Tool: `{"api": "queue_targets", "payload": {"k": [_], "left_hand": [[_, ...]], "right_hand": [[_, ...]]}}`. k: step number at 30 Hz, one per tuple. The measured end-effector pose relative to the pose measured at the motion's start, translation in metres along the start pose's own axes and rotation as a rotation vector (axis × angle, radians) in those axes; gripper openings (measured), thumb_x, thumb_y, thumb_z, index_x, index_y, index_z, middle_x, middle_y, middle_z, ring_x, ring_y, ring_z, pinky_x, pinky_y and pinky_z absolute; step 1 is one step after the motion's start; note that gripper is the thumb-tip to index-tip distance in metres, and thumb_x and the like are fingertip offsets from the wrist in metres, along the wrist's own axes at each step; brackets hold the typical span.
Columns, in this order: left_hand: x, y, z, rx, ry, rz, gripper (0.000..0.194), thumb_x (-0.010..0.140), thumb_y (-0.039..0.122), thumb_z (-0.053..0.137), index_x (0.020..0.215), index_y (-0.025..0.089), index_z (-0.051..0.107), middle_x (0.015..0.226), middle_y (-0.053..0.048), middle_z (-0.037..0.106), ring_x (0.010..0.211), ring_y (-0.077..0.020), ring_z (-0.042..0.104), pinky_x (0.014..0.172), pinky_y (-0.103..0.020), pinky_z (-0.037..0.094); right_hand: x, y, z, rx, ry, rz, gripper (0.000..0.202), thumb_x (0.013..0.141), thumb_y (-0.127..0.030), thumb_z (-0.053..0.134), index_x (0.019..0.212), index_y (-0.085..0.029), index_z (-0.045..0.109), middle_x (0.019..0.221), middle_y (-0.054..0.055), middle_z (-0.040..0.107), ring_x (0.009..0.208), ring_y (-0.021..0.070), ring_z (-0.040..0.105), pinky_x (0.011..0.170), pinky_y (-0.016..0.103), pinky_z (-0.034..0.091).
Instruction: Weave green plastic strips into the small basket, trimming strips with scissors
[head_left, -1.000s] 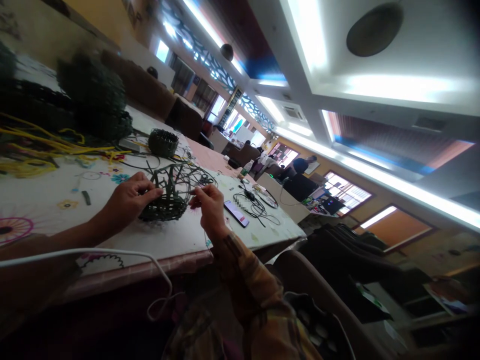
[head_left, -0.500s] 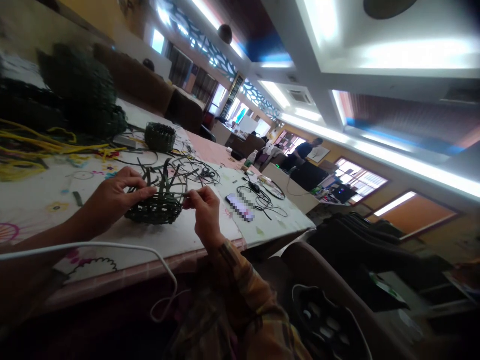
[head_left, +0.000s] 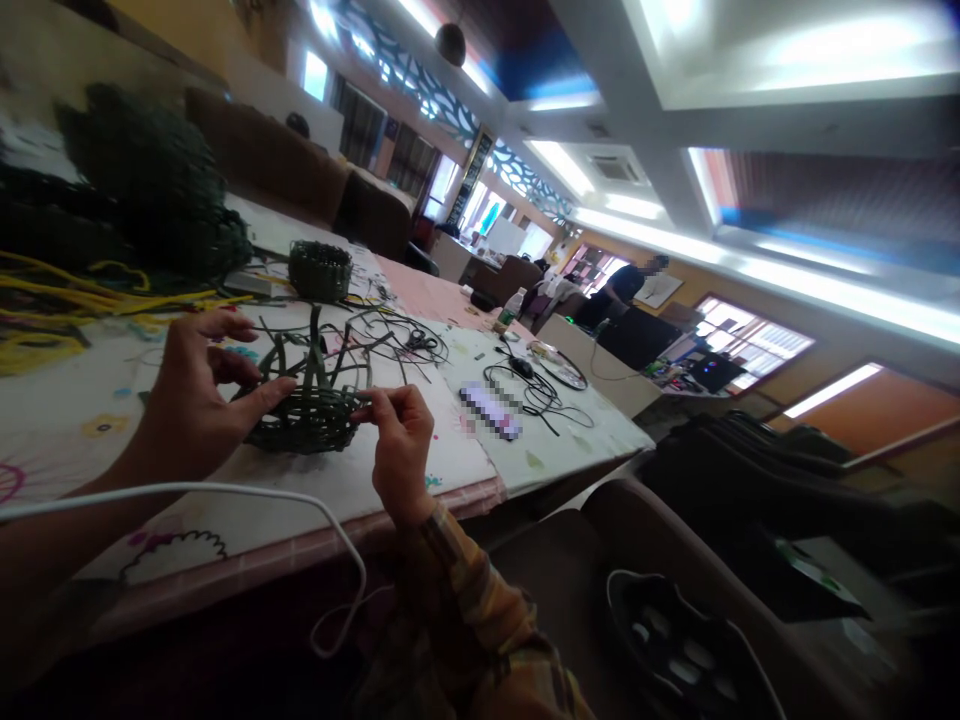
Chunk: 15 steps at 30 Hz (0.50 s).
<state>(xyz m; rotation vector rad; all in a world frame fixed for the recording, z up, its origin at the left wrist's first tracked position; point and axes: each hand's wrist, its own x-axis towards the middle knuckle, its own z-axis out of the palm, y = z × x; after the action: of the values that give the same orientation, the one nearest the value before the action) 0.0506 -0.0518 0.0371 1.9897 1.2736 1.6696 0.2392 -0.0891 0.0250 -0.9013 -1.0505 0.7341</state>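
A small dark green woven basket [head_left: 309, 420] sits on the patterned tablecloth, with loose strips sticking up from its rim. My left hand [head_left: 202, 385] is at its left side, thumb laid on the near rim and the other fingers raised and apart from the thumb. At the right side, my right hand [head_left: 403, 440] pinches a dark strip close to the weave with thumb and forefinger. Behind stands another small woven basket [head_left: 320, 271]. Loose dark strips [head_left: 420, 345] lie in coils beyond the basket in my hands.
Large dark woven pieces [head_left: 150, 190] and yellow strips [head_left: 45, 300] lie at the left. A phone [head_left: 490, 410], a bottle [head_left: 510, 310] and a black coil [head_left: 525, 385] are to the right. A white cable [head_left: 247, 490] crosses in front. One person [head_left: 626, 285] is in the background.
The fingers of my left hand have lifted and spread away from the strips, with the thumb lower on the rim. My right hand has shifted slightly left and stays pinched. The view has turned slightly.
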Motion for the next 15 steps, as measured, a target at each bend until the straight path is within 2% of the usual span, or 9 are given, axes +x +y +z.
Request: {"api": "queue_targets", "payload": {"k": [2,4,6,9,12,15], "left_hand": [[0.001,0.004,-0.002,-0.003,-0.046,0.051,0.042,0.086,0.045,0.065,0.121,0.026,0.054,0.111,-0.003,0.059,0.077,-0.0147,0.058,0.068,-0.031,0.049],[0.002,0.008,-0.003,0.021,-0.097,0.169,0.021,0.092,0.043,0.057,0.102,0.025,0.063,0.099,-0.002,0.061,0.088,-0.0192,0.059,0.08,-0.035,0.048],[0.002,0.009,-0.004,0.023,-0.118,0.229,0.02,0.095,0.041,0.052,0.096,0.026,0.066,0.095,-0.003,0.061,0.096,-0.0218,0.059,0.087,-0.037,0.047],[0.0,0.007,-0.003,0.028,-0.126,0.236,0.02,0.094,0.041,0.055,0.103,0.029,0.068,0.097,-0.003,0.059,0.095,-0.0223,0.057,0.09,-0.038,0.045],[-0.001,0.004,-0.001,0.01,-0.138,0.24,0.018,0.09,0.044,0.062,0.098,0.031,0.072,0.093,-0.002,0.054,0.089,-0.021,0.055,0.083,-0.035,0.045],[0.0,0.005,0.0,-0.022,-0.14,0.223,0.016,0.089,0.044,0.064,0.09,0.031,0.072,0.09,0.0,0.051,0.085,-0.0188,0.053,0.078,-0.033,0.043]], "right_hand": [[-0.001,-0.001,-0.001,0.005,-0.003,0.005,0.016,0.09,-0.033,0.066,0.084,-0.019,0.065,0.072,-0.002,0.068,0.065,0.0134,0.067,0.072,0.029,0.054],[-0.003,-0.002,-0.001,0.0,-0.003,0.003,0.015,0.091,-0.034,0.066,0.084,-0.02,0.065,0.073,-0.002,0.068,0.064,0.0136,0.068,0.072,0.03,0.054],[-0.005,-0.004,-0.001,-0.017,-0.001,-0.001,0.016,0.092,-0.034,0.065,0.084,-0.02,0.066,0.071,-0.001,0.068,0.065,0.0139,0.067,0.072,0.03,0.054],[-0.009,-0.005,-0.001,-0.033,-0.012,-0.013,0.015,0.092,-0.033,0.064,0.085,-0.021,0.066,0.072,0.0,0.069,0.067,0.0145,0.068,0.074,0.031,0.054],[-0.012,-0.006,-0.002,-0.048,-0.022,-0.028,0.013,0.093,-0.031,0.064,0.086,-0.021,0.067,0.07,0.0,0.069,0.07,0.0151,0.067,0.078,0.033,0.054],[-0.005,-0.013,-0.009,-0.014,-0.093,0.043,0.013,0.09,-0.031,0.066,0.082,-0.02,0.066,0.07,0.0,0.069,0.067,0.0147,0.066,0.073,0.032,0.054]]}}
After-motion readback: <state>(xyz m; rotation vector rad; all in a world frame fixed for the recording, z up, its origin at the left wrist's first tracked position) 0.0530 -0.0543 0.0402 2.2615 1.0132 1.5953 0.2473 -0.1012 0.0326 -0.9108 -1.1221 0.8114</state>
